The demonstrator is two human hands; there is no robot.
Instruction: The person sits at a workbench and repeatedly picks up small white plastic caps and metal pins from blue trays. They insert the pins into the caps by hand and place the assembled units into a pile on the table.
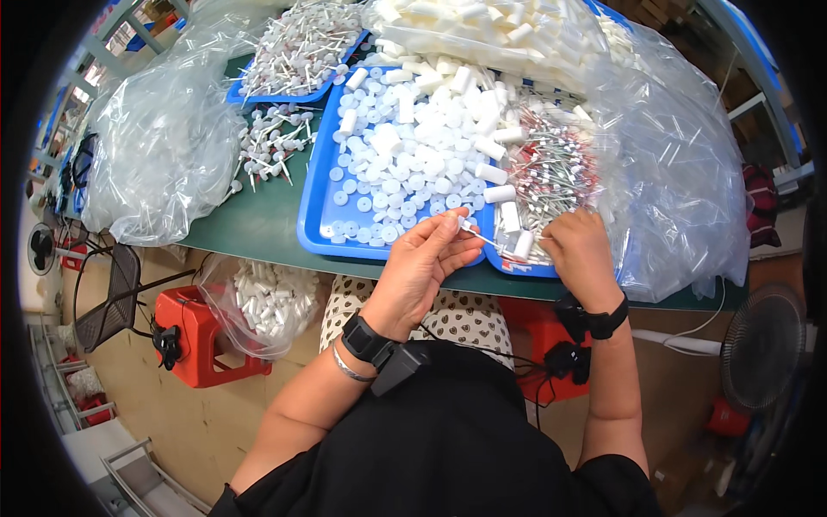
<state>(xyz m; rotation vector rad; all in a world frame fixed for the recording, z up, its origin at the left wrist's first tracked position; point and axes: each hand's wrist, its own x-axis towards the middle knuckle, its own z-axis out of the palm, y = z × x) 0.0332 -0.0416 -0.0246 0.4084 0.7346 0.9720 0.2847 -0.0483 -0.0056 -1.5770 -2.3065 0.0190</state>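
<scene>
A thin white stick (479,234) is pinched in the raised left hand (428,258).

Green worktable (258,226), red stool (200,340), tan floor (207,422)

A crumpled clear bag (164,146) lies at the table's (258,226) left end. A larger clear bag (680,172) drapes over its right end. Below the table edge, a small bag (267,303) holds white tubes.
</scene>
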